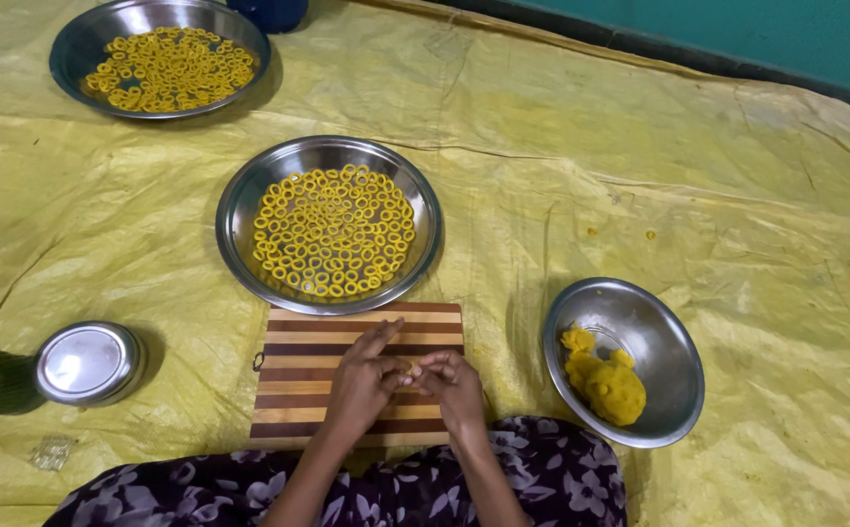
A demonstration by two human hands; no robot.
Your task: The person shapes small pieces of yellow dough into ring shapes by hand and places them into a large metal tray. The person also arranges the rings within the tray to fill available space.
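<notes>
1. The left hand (pixel 361 383) and right hand (pixel 454 385) were bare, without rings or bangles.
2. Both forearms were uncovered; no sleeve showed.
3. A dark purple garment (pixel 542 478) with pale lilac and white flowers covered the lap.

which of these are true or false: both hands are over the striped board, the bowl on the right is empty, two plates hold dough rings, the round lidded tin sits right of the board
1. Both hands, the left hand and the right hand, meet over the striped wooden board. True.
2. The steel bowl on the right is empty. False: it holds a lump of yellow dough.
3. Two steel plates hold yellow dough rings. True: the near plate and the far plate.
4. The round lidded tin sits right of the board. False: it lies to the left of it.
</notes>
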